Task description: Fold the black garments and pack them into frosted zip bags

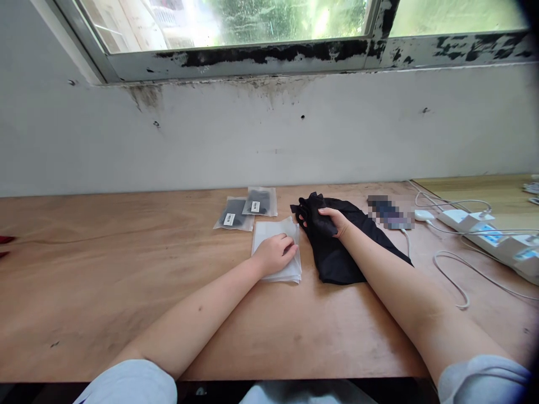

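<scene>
My left hand (275,256) rests on a stack of frosted white plastic bags (278,229), fingers loosely bent and a gap between thumb and forefinger. Nothing is visibly gripped in it. My right hand (336,220) is closed around a bunched piece of black fabric (316,216), held above a larger black cloth (337,264) that lies spread on the table. Part of that cloth is hidden under my right forearm. Just beyond the stack lie two frosted bags, a left one (238,206) and a right one (269,194), each with dark contents and a white barcode label.
On the right a white power strip (524,264) with chargers and loose white cables (448,255) lies on the wooden table (126,280). A blurred-out phone-like device (389,212) is behind the black cloth. A white wall (210,140) with a window closes off the back.
</scene>
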The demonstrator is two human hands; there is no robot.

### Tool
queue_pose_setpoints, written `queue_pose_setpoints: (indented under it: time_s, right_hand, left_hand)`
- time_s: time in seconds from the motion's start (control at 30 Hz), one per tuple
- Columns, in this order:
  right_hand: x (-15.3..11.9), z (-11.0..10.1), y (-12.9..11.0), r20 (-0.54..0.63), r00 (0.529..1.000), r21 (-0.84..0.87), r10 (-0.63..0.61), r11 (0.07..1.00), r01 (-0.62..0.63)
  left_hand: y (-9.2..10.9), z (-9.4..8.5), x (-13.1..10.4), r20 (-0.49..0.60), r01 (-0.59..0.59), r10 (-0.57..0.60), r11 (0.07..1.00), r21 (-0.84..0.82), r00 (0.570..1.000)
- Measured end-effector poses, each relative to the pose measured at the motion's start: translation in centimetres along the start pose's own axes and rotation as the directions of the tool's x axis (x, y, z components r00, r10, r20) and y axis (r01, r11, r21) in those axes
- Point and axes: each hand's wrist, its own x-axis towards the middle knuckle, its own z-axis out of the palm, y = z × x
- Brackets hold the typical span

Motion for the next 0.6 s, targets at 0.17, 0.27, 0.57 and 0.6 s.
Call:
queue_pose_setpoints:
  time_s: [0.17, 0.27, 0.57, 0.6]
  right_hand:
    - [-0.07, 0.18, 0.33, 0.079, 0.996, -0.018, 0.046, 0.999, -0.045]
    - [0.17, 0.34, 0.4, 0.121, 0.99, 0.002, 0.067, 0.998, -0.068]
    - [0.48, 0.46, -0.1, 0.186, 0.977, -0.051, 0.108, 0.994, -0.1]
    - [0.5, 0.55, -0.08, 0.195, 0.976, -0.041, 0.098, 0.995, -0.092]
  left_hand:
    - [-0.52, 0.3, 0.38, -0.041, -0.001, -0.001, 0.999, -0.044, 0.999]
    - [-0.81, 0.29, 0.42, -0.067, -0.022, 0.014, 0.993, -0.117, 0.998]
    - [-0.71, 0.05, 0.14, -0.185, 0.073, -0.11, 0.978, -0.194, 0.977]
    - [-0.71, 0.08, 0.11, -0.19, 0.081, -0.119, 0.977, -0.197, 0.974]
